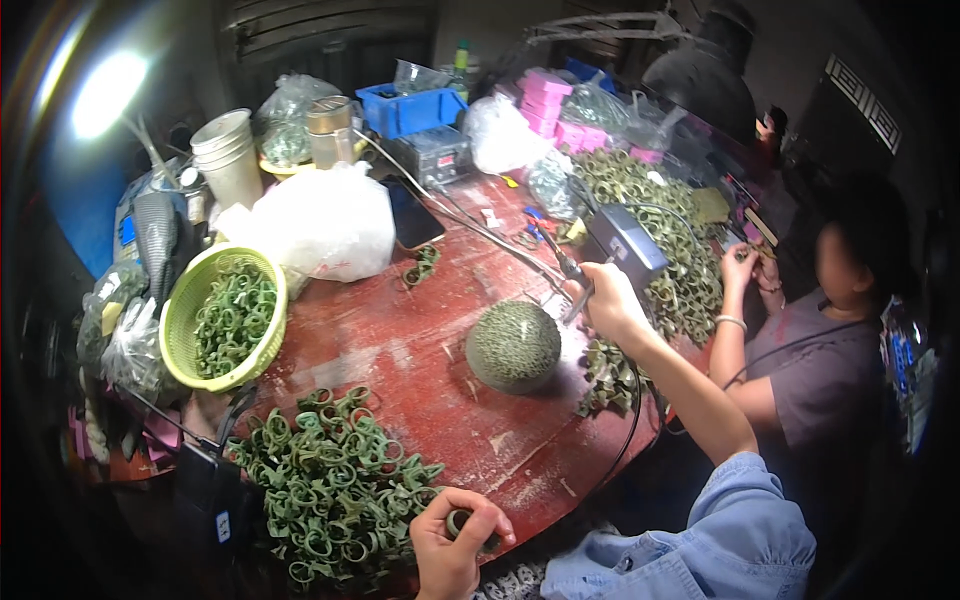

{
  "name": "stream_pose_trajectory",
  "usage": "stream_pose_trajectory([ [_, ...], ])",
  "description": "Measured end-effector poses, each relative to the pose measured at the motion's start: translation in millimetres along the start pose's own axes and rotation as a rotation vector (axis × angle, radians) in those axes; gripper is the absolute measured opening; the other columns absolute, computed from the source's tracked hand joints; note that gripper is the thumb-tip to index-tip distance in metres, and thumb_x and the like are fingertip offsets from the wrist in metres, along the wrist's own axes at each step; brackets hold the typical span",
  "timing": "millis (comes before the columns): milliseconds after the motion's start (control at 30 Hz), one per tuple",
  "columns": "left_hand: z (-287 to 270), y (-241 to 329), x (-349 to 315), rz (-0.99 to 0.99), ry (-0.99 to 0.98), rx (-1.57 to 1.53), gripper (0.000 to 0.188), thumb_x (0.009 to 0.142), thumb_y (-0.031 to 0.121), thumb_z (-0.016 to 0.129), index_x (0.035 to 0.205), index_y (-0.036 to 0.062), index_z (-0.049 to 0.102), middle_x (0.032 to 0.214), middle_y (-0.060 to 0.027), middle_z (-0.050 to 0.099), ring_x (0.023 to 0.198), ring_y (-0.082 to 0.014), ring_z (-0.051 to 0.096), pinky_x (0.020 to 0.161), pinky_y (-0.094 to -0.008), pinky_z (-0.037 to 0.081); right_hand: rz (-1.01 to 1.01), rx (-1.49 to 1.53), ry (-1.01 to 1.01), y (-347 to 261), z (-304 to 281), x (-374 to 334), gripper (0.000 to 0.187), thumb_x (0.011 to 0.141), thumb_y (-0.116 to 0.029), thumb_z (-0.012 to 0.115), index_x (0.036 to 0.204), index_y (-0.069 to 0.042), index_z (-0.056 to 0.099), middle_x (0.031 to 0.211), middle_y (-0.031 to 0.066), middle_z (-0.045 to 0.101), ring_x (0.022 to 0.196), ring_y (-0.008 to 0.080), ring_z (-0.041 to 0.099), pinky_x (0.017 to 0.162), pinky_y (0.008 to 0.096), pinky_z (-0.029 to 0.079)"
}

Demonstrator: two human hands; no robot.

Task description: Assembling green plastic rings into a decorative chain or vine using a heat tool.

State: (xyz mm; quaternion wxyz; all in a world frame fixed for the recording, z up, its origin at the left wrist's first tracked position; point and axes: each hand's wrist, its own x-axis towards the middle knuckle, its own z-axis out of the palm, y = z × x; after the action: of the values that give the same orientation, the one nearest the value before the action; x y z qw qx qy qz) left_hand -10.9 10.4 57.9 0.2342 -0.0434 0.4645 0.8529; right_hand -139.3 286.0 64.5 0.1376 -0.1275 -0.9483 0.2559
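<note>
My left hand point(455, 540) is closed around a green ring-shaped piece point(459, 521) at the table's front edge. Next to it spreads a large pile of similar green rings point(335, 470). My right hand point(607, 303) is raised over the right half of the table and grips a slim pen-like tool point(567, 263) with a dark handle, tip pointing up and left. Just below and left of that hand stands a round bowl point(514, 340) full of fine greenish granules. A smaller heap of duller rings point(610, 375) lies under my right forearm.
A yellow-green basket point(270, 345) of rings stands left, near a white plastic bag point(335, 225). A grey box point(625, 243) with cords sits beyond my right hand. Blue bin point(410, 112) and pink blocks point(541, 100) are at the back. Another person point(815, 360) works at right beside a wide ring pile point(665, 230).
</note>
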Motion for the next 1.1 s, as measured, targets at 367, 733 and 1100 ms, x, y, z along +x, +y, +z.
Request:
stream_pose_trajectory([
  [367,3.0,-8.4,12.4,-0.072,-0.166,0.014,0.01,0.086,0.01,0.059,0.086,0.001,0.053,0.073,-0.0058,0.06,0.062,-0.009,0.057,0.051,-0.0189,0.043,0.041,-0.512,-0.017,8.7,5.2,-40.9,0.03,0.082,-0.026,0.059,0.091,0.001,0.052,0.072,0.0196,0.06,0.066,0.0363,0.06,0.06,0.0446,0.047],
  [733,6.5,7.9,5.1,-0.089,-0.186,0.044,0.012,0.086,0.017,0.06,0.086,0.0062,0.056,0.074,0.0003,0.06,0.066,-0.0023,0.055,0.051,-0.0152,0.039,-0.815,0.014,0.104,-148.8,105.4,86.6,0.096,0.066,-0.038,0.074,0.13,0.012,0.022,0.126,0.0301,0.037,0.116,0.0426,0.039,0.092,0.041,0.04],
  [1100,-18.4,26.3,-0.6,0.055,-0.055,0.234,0.007,0.084,0.01,0.06,0.085,0.0033,0.058,0.064,0.0006,0.056,0.054,-0.0037,0.048,0.048,-0.0183,0.039,-0.932,0.017,0.349,-264.0,124.4,140.4,0.038,0.071,-0.001,0.058,0.109,-0.001,0.056,0.093,0.0202,0.06,0.09,0.0324,0.057,0.076,0.038,0.048],
])
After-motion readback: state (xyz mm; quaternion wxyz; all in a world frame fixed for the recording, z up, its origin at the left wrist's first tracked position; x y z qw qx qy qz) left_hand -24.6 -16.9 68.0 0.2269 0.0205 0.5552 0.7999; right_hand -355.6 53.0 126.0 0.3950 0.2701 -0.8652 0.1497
